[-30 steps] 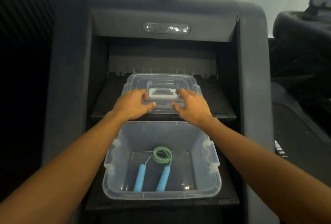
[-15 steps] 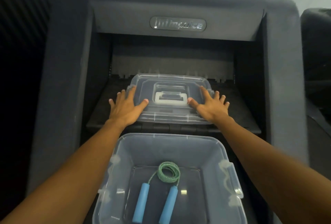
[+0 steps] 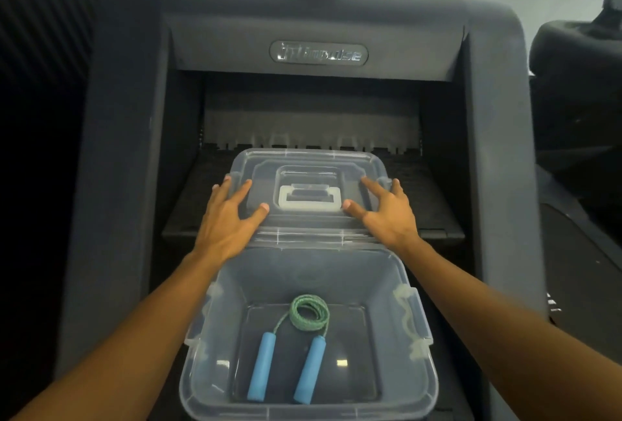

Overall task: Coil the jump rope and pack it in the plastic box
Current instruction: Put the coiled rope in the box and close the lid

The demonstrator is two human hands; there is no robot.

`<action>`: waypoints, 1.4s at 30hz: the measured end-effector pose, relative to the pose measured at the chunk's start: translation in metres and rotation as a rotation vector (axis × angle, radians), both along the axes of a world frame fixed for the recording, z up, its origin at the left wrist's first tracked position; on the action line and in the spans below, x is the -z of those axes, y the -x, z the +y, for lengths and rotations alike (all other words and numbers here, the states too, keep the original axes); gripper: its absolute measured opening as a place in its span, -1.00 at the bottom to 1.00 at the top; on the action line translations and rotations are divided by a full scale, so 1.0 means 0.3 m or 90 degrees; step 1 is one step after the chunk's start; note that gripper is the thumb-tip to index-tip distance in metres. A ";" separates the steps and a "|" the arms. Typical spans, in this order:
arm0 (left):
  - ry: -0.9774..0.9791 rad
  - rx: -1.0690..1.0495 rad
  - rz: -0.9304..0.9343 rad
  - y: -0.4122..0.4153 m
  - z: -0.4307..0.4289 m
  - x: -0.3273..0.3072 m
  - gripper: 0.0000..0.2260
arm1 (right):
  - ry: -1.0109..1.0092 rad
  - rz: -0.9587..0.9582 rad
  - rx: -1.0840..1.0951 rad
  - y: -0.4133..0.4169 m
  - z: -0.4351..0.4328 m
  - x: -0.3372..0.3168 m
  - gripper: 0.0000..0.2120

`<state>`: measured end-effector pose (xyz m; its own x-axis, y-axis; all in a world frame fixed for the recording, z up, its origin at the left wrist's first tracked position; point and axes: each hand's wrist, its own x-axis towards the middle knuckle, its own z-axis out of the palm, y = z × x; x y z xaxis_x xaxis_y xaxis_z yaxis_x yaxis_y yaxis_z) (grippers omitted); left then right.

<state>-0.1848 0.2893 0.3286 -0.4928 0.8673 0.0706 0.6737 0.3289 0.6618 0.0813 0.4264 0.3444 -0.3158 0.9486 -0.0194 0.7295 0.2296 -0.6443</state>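
On the floor of the clear open-topped plastic box, nearest the camera: jump rope with green cord coiled into a small ring toward the far wall and two blue foam handles side by side, ends toward the near wall. Just beyond the box: clear plastic lid with white carry handle, lying on the dark ribbed deck of a black machine with a silver "impulse" badge. Lid's near edge meeting the box's far rim; overlap or bare contact, can't tell. Palm-down on the lid's left part: left hand, fingers spread and straight, thumb tip beside the carry handle. Mirrored on the right part: right hand, fingers spread, thumb tip at the handle's right corner.
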 end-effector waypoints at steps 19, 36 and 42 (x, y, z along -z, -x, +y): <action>0.100 0.024 0.092 -0.294 -0.658 0.015 -0.20 | -0.012 -0.067 -0.050 -0.310 -0.647 0.037 -0.18; 0.163 0.025 0.126 -0.315 -0.652 0.073 -0.18 | -0.003 -0.139 -0.080 -0.302 -0.637 0.086 -0.27; 0.202 0.025 0.324 -0.310 -0.647 0.066 -0.13 | -0.037 -0.182 -0.080 -0.303 -0.629 0.101 -0.05</action>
